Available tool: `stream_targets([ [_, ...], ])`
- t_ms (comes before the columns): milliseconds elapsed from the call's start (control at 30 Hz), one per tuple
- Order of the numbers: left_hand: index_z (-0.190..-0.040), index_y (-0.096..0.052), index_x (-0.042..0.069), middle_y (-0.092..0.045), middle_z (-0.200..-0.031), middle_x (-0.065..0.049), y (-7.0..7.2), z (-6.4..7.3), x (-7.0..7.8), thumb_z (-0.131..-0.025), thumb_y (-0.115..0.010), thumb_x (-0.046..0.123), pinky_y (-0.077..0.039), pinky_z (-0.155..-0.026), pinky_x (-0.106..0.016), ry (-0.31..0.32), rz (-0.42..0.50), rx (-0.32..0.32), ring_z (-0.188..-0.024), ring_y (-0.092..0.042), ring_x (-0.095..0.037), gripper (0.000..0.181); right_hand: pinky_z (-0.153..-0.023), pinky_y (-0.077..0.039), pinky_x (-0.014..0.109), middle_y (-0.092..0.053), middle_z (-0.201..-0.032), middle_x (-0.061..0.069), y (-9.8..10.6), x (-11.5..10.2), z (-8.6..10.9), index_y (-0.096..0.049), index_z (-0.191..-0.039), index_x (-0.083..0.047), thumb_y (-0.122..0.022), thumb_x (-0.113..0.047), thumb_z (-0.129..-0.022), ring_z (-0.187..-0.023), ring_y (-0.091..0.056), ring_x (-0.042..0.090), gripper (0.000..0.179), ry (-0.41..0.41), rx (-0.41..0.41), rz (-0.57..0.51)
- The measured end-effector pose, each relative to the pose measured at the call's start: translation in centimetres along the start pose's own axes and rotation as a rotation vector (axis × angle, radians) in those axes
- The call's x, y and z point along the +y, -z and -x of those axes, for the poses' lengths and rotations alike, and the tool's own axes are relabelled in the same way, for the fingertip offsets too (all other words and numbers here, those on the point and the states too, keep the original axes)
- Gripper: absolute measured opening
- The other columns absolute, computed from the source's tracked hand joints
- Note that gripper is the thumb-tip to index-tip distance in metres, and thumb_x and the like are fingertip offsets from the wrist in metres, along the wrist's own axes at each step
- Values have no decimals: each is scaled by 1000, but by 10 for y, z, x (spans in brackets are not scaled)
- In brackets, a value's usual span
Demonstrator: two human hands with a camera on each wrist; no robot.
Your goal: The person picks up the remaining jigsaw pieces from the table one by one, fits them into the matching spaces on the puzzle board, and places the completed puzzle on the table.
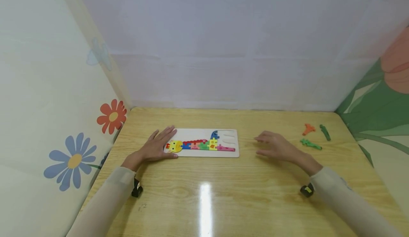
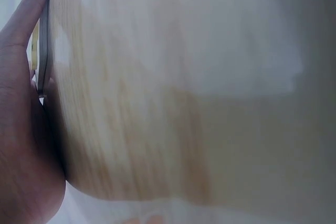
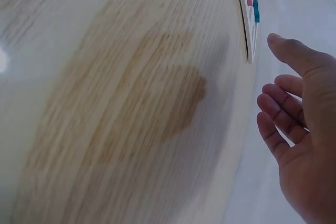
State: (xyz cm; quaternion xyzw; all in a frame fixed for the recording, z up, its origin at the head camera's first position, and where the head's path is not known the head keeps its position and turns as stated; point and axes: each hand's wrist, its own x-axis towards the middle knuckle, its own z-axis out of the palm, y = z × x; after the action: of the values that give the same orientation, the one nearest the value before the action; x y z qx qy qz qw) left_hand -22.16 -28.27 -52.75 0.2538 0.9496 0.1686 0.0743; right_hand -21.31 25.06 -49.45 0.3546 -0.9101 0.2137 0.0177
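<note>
A white giraffe puzzle board [image 1: 198, 153] lies flat on the table, its head at the left. Colourful pieces fill the head, neck, body and one pink leg [image 1: 226, 148]; the other leg slots at the right end show bare white. My left hand [image 1: 157, 147] rests over the board's left end, fingers extended towards the far edge and thumb along the near edge. In the left wrist view the thumb [image 2: 23, 11] lies against the board's side. My right hand [image 1: 276, 147] hovers right of the board, empty, fingers loosely bent and thumb apart in the right wrist view.
On the table's right side lie an orange piece [image 1: 308, 129], a dark green piece [image 1: 325, 132] and a lighter green piece [image 1: 311, 144]. A pale curtain [image 1: 236, 52] hangs behind the wooden table [image 1: 249, 194]. Flower-printed cloth [image 1: 28, 105] borders the left side.
</note>
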Motion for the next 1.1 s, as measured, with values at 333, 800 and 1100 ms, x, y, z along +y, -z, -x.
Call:
stream_targets([
  [333,-171,-17,15,-10,-179,-7,0,0,0,-87,-73,69,2,-129,-62,11,-5,-21,-165,-8,-30,114,-84,-63,44,-73,-114,14,7,7,10,-74,-123,4,-90,-19,-86,-98,-73,28,47,34,52,-28],
  [800,-171,-18,15,-11,-179,-7,-1,0,1,-87,-73,69,2,-129,-63,6,-6,-15,-165,-9,-31,114,-74,-63,48,-73,-108,17,16,28,25,-73,-119,8,-92,-9,-81,-91,-72,32,46,140,158,-87],
  [1100,-171,-20,14,-13,-179,-9,1,0,1,-87,-72,70,0,-128,-64,2,-11,-8,-164,-10,-32,114,-77,-63,50,-74,-111,17,22,31,34,-73,-122,8,-92,-11,-82,-95,-73,33,48,77,137,-75],
])
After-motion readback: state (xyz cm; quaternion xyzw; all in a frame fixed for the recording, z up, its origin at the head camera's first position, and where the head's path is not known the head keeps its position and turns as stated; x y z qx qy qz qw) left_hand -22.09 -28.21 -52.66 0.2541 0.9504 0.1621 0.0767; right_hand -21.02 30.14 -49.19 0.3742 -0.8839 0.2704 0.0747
